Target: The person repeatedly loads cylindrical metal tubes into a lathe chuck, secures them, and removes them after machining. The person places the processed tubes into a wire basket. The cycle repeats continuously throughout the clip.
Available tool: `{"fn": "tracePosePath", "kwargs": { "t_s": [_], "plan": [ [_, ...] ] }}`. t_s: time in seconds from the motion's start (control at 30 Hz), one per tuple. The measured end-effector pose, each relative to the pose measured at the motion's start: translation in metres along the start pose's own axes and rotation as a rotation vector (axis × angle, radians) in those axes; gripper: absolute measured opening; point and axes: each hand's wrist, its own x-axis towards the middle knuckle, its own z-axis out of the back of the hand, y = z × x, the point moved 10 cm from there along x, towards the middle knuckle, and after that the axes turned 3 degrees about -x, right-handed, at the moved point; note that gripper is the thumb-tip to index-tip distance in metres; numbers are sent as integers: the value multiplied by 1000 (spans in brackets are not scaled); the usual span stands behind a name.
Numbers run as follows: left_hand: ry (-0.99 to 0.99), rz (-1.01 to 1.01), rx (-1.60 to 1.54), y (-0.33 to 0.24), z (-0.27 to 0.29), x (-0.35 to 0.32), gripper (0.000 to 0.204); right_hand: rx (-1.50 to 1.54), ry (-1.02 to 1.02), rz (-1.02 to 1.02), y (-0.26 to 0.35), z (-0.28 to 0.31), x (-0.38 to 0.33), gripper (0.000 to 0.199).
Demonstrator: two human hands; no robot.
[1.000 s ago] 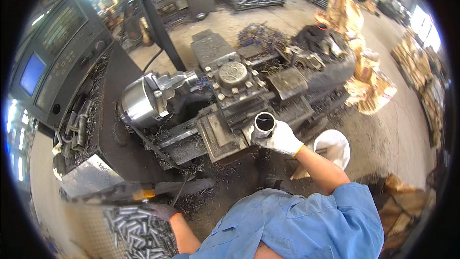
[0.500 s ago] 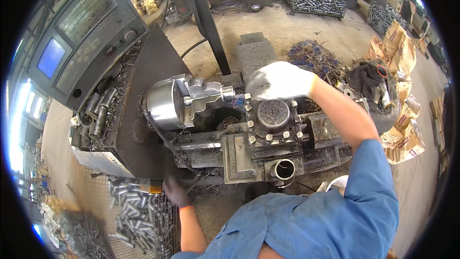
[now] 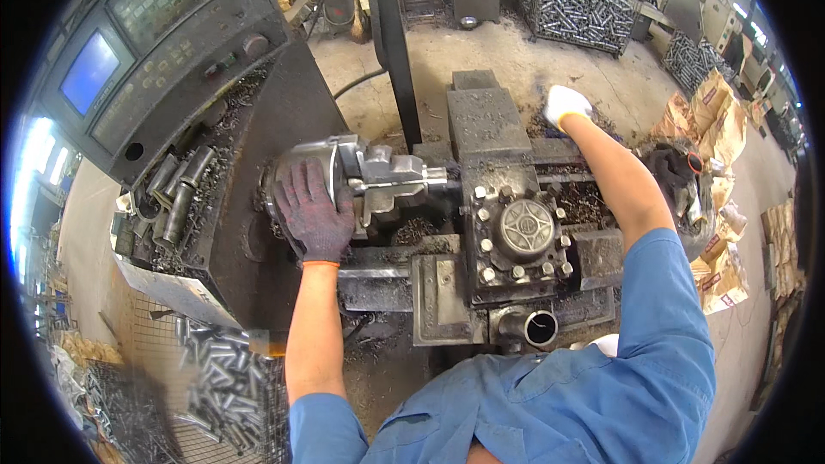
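We are resting our left hand (image 3: 320,216) on the chuck (image 3: 333,157).
Its fingers are lying spread, with the chuck beneath. It is likely feeling heavy, hard and slick, best held round the outside. Its long axis is running sideways, pointing right of the fingers. Our right hand (image 3: 567,106) is looking curled; we cannot tell if it's gripping.

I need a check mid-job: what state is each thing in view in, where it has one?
Left hand: gloved, open, laid on the chuck
Right hand: gloved, beyond the tool post, grip unclear
Chuck: partly covered; turning or still, unclear
Screen: lit blue
Metal tube: open end visible
Metal cylinders: heaped
Paper sacks: crumpled
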Motion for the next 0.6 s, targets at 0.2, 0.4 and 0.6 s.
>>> {"fn": "tracePosePath", "kwargs": {
  "t_s": [0.2, 0.4, 0.6],
  "plan": [
    [-38, -22, -29, -1, 6, 1, 78, 247, 502, 828, 206, -71, -96, 55],
    [17, -2, 15, 3, -2, -3, 81, 64, 815, 797, 223, -105, -100, 31],
    [-25, -31, -26, 0, 3, -2, 79, 115, 685, 939, 248, -101, -94, 45]
  ]
}}
